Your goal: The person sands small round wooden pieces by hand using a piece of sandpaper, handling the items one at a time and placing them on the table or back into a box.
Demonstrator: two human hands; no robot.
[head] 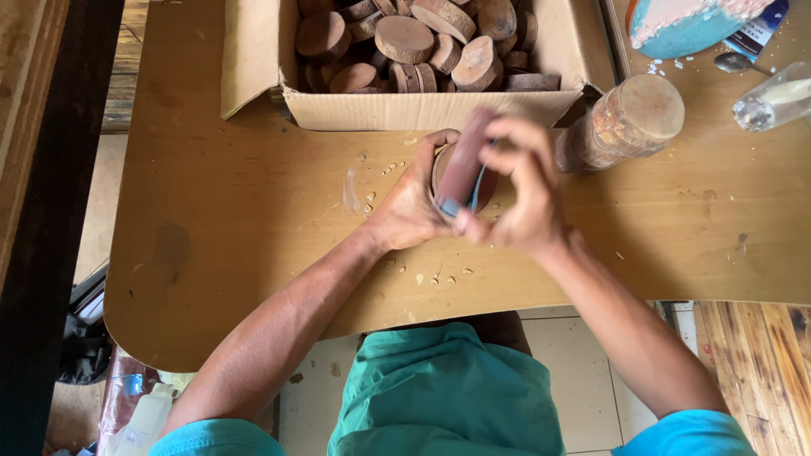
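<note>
Two hands at table edge, left hand (411,207) fingers wrapped round wood disc (441,165), right hand (522,190) fingers pinching sanding block (465,160) atop disc

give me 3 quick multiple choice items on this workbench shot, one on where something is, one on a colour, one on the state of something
1. Where is the cardboard box of wooden discs?
A. on the floor
B. at the far side of the table, beyond the hands
C. on the person's lap

2. What colour are the person's shorts?
A. green
B. red
C. white

3. What is the state of the left hand?
A. lying flat and empty on the table
B. hanging off the table edge
C. curled around a round wooden piece

Answers:
1 B, the box sits on the table past both hands.
2 A, green cloth shows below the table edge.
3 C, its fingers wrap the piece while the right hand presses a reddish-brown block on it, blurred.
</note>
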